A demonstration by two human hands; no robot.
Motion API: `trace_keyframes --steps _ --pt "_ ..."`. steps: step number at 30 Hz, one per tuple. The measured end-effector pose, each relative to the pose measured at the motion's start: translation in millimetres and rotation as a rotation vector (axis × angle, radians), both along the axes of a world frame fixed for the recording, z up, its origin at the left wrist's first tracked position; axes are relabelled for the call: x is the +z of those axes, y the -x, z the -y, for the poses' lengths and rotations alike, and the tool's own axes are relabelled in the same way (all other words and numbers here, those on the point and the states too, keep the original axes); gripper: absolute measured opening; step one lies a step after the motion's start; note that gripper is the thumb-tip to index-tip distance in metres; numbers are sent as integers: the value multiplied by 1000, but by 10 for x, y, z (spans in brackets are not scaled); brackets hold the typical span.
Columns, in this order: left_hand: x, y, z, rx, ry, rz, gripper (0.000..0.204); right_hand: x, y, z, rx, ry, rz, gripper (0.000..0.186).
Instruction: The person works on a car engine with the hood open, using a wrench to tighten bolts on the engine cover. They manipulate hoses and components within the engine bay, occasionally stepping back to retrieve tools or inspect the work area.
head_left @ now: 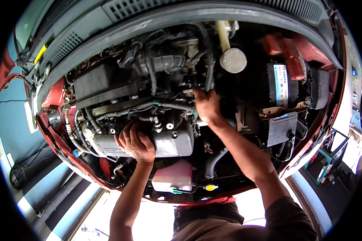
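Note:
My left hand [136, 142] rests on the grey metal valve cover [175, 140] at the front of the engine. Its fingers are spread and bent over the top edge, with nothing held. Just right of it, an ignition coil or sensor plug [157, 125] stands on the cover. My right hand [207, 107] reaches to the engine's right end, fingers curled beside the lower end of a black hose [209, 60]. What those fingers grip is hidden by the hand. A wiring harness [175, 105] runs along behind the cover up to this hand.
A black air filter box [100, 82] and ribbed intake hose [167, 62] lie behind. To the right are a round-capped reservoir [233, 60], a battery [281, 84] and a metal bracket [281, 130]. In front sits a pinkish coolant tank [173, 176] by the yellow radiator cap [210, 187].

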State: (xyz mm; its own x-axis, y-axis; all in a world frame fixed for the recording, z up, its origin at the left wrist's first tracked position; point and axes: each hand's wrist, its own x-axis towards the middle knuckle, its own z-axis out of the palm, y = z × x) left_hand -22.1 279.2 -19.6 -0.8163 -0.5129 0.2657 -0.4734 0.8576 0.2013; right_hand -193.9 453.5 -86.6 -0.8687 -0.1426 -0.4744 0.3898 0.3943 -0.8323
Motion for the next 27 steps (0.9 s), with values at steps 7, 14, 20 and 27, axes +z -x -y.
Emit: trace_keyframes --steps 7,14,20,27 --pt "-7 -1 23 10 28 9 41 -372 -64 225 -347 313 -23 38" --pt "30 -14 -8 -45 75 15 40 124 72 -56 69 -33 119 49" --pt "41 -29 8 -27 96 14 39 218 478 -170 46 75 92 48" --pt "25 52 8 -37 93 2 39 -119 327 213 -475 413 46 44"
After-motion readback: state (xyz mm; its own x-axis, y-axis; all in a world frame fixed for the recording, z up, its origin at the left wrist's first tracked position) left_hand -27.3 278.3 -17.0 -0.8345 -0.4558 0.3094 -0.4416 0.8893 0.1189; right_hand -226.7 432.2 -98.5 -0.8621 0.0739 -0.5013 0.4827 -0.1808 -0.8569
